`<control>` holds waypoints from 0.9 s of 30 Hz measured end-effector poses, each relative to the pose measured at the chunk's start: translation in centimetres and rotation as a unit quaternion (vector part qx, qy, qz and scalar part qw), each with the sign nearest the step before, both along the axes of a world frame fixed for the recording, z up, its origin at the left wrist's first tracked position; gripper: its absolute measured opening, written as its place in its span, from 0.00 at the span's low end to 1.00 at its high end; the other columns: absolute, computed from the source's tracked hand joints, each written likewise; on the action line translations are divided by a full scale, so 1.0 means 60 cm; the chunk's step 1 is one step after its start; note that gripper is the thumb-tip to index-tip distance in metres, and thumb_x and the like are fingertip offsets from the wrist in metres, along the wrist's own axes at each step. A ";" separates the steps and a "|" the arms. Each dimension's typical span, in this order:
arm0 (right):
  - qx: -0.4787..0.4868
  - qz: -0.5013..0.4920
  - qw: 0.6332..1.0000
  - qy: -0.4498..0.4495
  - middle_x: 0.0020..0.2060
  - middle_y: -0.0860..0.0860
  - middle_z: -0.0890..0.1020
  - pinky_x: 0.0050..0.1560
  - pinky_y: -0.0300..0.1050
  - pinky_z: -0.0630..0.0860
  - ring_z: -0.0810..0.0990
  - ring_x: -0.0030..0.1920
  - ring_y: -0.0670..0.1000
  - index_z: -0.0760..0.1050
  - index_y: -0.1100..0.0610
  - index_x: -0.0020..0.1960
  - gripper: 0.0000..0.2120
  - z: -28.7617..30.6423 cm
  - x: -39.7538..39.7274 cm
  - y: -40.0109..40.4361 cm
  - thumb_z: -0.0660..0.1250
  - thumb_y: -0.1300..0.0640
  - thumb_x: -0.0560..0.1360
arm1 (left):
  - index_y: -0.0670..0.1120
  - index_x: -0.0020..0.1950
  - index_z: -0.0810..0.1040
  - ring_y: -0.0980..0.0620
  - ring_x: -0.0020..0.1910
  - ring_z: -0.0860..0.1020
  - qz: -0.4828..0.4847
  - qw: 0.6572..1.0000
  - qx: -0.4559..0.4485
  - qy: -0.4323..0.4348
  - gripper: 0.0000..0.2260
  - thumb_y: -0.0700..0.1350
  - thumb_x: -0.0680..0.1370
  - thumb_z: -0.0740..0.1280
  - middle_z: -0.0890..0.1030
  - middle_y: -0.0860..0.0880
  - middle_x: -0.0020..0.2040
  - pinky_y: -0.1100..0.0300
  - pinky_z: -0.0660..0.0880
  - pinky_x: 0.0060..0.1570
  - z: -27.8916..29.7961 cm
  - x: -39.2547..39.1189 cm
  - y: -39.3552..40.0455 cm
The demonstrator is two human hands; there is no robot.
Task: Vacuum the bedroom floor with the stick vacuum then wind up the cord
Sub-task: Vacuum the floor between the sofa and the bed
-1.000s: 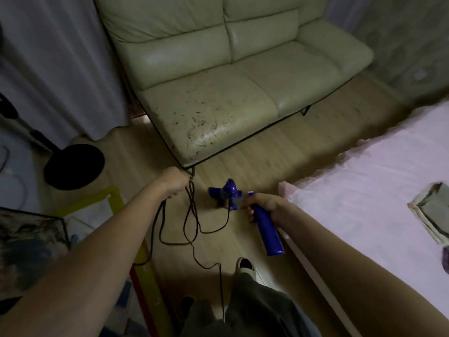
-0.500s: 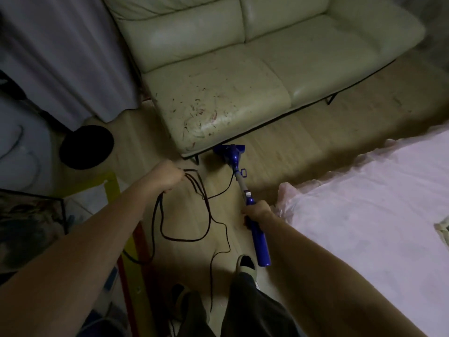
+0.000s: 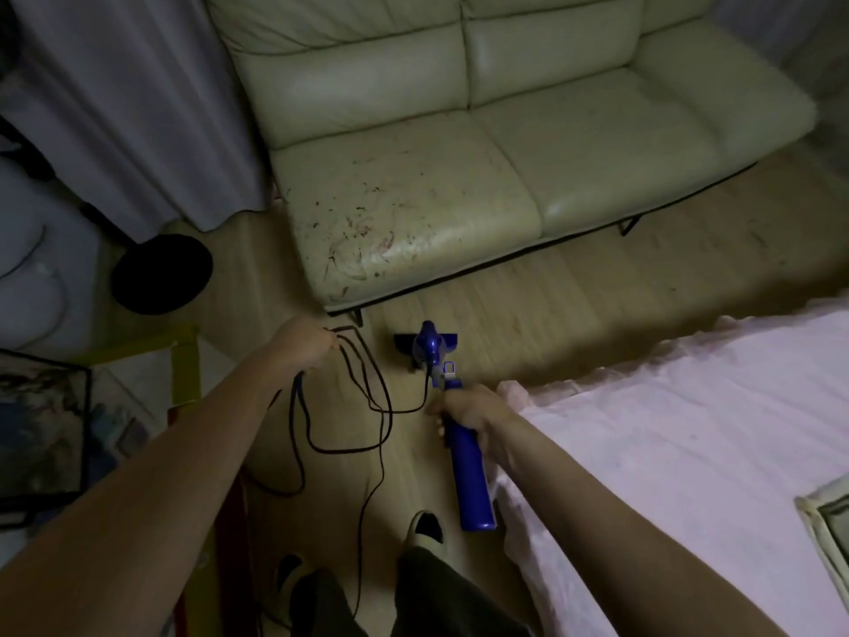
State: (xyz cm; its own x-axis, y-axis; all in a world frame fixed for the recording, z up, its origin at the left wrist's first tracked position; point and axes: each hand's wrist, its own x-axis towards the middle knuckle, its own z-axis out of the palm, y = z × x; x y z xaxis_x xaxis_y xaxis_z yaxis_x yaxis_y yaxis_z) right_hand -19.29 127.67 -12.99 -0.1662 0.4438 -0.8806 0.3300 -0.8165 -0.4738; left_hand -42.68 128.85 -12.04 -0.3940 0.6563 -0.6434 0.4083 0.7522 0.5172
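My left hand (image 3: 307, 343) grips several loops of black cord (image 3: 363, 406) at ten o'clock of my feet; my right hand (image 3: 468, 409) grips the blue stick vacuum (image 3: 464, 452), its head (image 3: 426, 347) on the floor at twelve, before the sofa (image 3: 459, 167).

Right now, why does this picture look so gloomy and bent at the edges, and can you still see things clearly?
Head view: the room is dimly lit, so the black cord half melts into the shadowed floor. The wide lens bows the sofa and stretches both forearms. The bed sheet looks softly smeared. The blue vacuum in the right hand stays readable. The left hand gripping the cord is dim.
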 end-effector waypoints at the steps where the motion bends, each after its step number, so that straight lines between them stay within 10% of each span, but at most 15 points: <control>1: -0.001 -0.011 1.000 0.004 0.26 0.52 0.77 0.24 0.37 0.74 0.75 0.21 0.47 0.74 0.62 0.50 0.07 0.000 0.000 0.002 0.68 0.66 0.72 | 0.42 0.38 0.75 0.52 0.31 0.70 0.009 1.000 0.003 0.003 0.10 0.41 0.79 0.64 0.74 0.46 0.36 0.62 0.65 0.29 0.001 0.005 0.002; 11: 0.082 0.026 0.992 -0.089 0.30 0.56 0.76 0.22 0.40 0.74 0.75 0.26 0.51 0.70 0.62 0.42 0.05 -0.043 0.030 0.050 0.66 0.66 0.74 | 0.41 0.37 0.74 0.60 0.13 0.68 0.071 0.993 -0.038 -0.082 0.12 0.40 0.81 0.62 0.73 0.50 0.20 0.71 0.63 0.15 0.009 0.008 -0.019; 14: 0.101 0.078 0.984 -0.123 0.32 0.57 0.76 0.35 0.45 0.78 0.76 0.30 0.53 0.70 0.63 0.40 0.05 -0.033 0.076 0.070 0.64 0.66 0.75 | 0.41 0.40 0.74 0.61 0.13 0.66 0.065 0.991 -0.047 -0.108 0.13 0.41 0.82 0.57 0.72 0.51 0.19 0.72 0.61 0.14 0.026 0.003 -0.027; 21: 0.048 0.032 0.998 -0.038 0.29 0.55 0.73 0.27 0.43 0.72 0.71 0.27 0.50 0.70 0.61 0.40 0.06 0.005 0.087 -0.014 0.63 0.68 0.75 | 0.44 0.35 0.71 0.53 0.28 0.71 -0.016 0.999 -0.006 0.028 0.12 0.38 0.79 0.62 0.72 0.48 0.32 0.62 0.68 0.28 0.065 0.054 -0.073; 27: -0.025 -0.083 0.995 0.047 0.24 0.53 0.74 0.22 0.37 0.72 0.73 0.18 0.48 0.73 0.62 0.45 0.05 0.024 0.056 -0.146 0.67 0.68 0.72 | 0.41 0.38 0.73 0.56 0.21 0.70 0.027 0.998 0.004 -0.058 0.11 0.38 0.81 0.60 0.70 0.47 0.31 0.69 0.63 0.15 0.053 0.080 -0.180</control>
